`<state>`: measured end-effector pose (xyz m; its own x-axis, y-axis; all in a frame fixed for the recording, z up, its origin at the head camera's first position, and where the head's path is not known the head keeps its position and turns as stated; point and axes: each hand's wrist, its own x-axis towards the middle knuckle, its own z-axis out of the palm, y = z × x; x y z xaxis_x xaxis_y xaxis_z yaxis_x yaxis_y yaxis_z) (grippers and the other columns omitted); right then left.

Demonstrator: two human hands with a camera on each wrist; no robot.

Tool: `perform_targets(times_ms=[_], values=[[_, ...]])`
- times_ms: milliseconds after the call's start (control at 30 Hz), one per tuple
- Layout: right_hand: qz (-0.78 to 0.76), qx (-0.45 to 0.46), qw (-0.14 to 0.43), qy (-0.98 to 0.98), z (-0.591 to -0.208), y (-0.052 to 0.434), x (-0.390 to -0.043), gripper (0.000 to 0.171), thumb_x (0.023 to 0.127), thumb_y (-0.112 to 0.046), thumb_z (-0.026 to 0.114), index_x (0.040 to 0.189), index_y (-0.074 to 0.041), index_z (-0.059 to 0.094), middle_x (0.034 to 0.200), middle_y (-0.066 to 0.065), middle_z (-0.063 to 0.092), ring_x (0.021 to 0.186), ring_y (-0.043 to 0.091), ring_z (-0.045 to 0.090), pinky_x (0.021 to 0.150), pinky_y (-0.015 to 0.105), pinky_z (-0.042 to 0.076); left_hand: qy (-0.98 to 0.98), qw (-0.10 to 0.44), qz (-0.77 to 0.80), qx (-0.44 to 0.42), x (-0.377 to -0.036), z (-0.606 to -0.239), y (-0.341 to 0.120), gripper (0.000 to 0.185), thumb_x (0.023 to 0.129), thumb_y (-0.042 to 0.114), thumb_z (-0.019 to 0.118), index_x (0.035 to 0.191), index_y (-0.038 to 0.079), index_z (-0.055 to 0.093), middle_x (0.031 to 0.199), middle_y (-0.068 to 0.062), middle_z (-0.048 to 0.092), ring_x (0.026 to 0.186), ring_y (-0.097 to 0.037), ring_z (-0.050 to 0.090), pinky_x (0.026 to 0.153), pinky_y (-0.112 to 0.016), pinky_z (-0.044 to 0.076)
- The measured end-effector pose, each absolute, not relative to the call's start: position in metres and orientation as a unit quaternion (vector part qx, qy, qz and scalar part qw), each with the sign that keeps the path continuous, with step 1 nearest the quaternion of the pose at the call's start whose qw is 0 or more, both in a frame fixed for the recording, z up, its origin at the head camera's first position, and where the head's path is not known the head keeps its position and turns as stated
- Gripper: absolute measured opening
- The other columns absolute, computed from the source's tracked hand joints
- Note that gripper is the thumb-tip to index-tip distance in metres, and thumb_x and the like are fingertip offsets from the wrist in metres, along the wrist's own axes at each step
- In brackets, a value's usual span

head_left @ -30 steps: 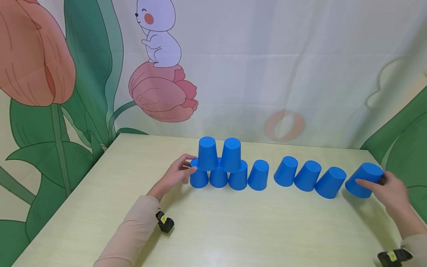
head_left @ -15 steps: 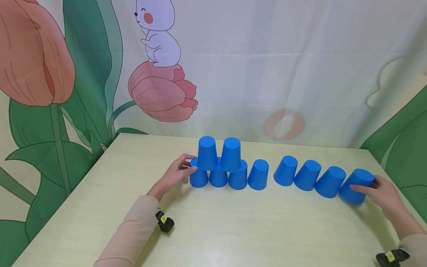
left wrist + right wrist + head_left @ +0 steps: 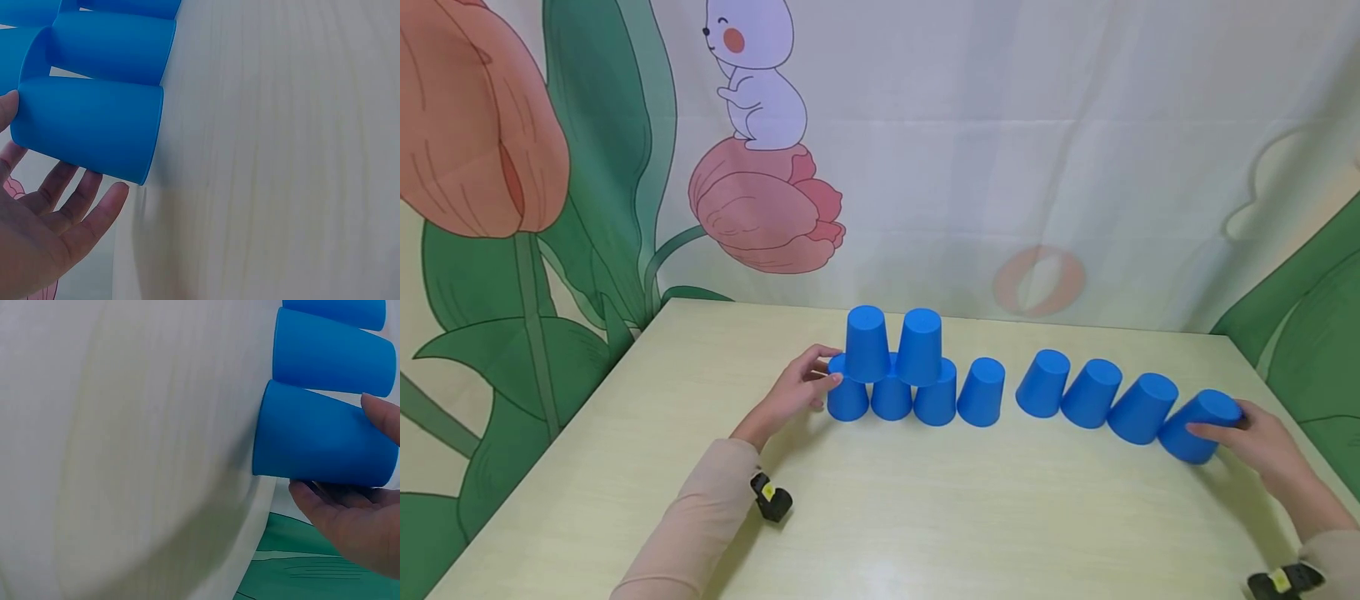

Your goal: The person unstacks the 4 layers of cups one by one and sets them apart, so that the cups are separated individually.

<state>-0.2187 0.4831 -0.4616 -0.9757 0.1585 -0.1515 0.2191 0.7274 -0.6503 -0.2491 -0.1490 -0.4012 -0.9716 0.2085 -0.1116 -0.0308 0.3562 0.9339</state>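
Note:
Ten or so is not needed to see the layout: several blue cups stand upside down in a row. At the left end, my left hand [image 3: 792, 389] rests its thumb and spread fingers against the end cup [image 3: 847, 405]. Two more cups, one a left upper cup [image 3: 867, 346] and one a right upper cup [image 3: 920, 348], sit across the three leftmost bottom cups. At the far right, my right hand [image 3: 1262, 442] grips the rightmost cup [image 3: 322, 437], thumb in front and fingers behind. This cup stands right beside its neighbour [image 3: 1144, 408], low at the table.
A single-level cup [image 3: 981, 393] stands right of the stacked group. Past a gap come a cup [image 3: 1043, 383] and another cup [image 3: 1092, 394]. The pale table [image 3: 925, 517] ends at a printed curtain [image 3: 925, 167] behind the row.
My right hand has brought its cup left and toward me, down beside the neighbouring cup. My left hand and the stacked cups have stayed in place.

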Motion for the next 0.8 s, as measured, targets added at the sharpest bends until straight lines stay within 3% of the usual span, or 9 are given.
perform_targets(times_ms=[233,467,533,800], values=[[-0.347,0.095,-0.019,0.933,-0.471,0.496,-0.223,0.097,0.081,-0.054,0.058,0.142,0.006,0.011,0.137,0.038,0.022,0.116,0.057,0.028,0.081,0.067,0.032,0.817,0.106,0.565,0.057,-0.250,-0.402,-0.149,0.042,0.090,0.029,0.056,0.129,0.022,0.043,0.123,-0.010,0.049,0.111,-0.030,0.048,0.081,-0.043,0.049],[-0.352,0.127,-0.038,0.927,-0.444,0.477,-0.209,0.093,0.083,-0.054,0.055,0.145,-0.002,0.010,0.143,0.031,0.017,0.124,0.052,0.023,0.087,0.066,0.030,0.816,0.107,0.566,0.059,-0.250,-0.402,-0.150,0.043,0.090,0.029,0.055,0.130,0.021,0.042,0.124,-0.011,0.049,0.111,-0.031,0.048,0.081,-0.043,0.049],[-0.345,0.145,-0.046,0.926,-0.442,0.474,-0.208,0.092,0.082,-0.057,0.053,0.146,-0.007,0.011,0.145,0.026,0.020,0.128,0.045,0.024,0.086,0.062,0.035,0.815,0.107,0.566,0.059,-0.250,-0.402,-0.150,0.044,0.090,0.029,0.056,0.131,0.020,0.042,0.124,-0.011,0.049,0.111,-0.031,0.048,0.081,-0.044,0.049],[-0.411,0.162,-0.074,0.894,-0.363,0.397,-0.167,0.077,0.091,-0.039,0.050,0.142,0.004,0.014,0.142,0.031,0.019,0.128,0.044,0.023,0.096,0.058,0.028,0.815,0.108,0.567,0.058,-0.250,-0.403,-0.149,0.044,0.091,0.029,0.055,0.132,0.019,0.042,0.124,-0.012,0.048,0.111,-0.032,0.048,0.082,-0.045,0.048]])
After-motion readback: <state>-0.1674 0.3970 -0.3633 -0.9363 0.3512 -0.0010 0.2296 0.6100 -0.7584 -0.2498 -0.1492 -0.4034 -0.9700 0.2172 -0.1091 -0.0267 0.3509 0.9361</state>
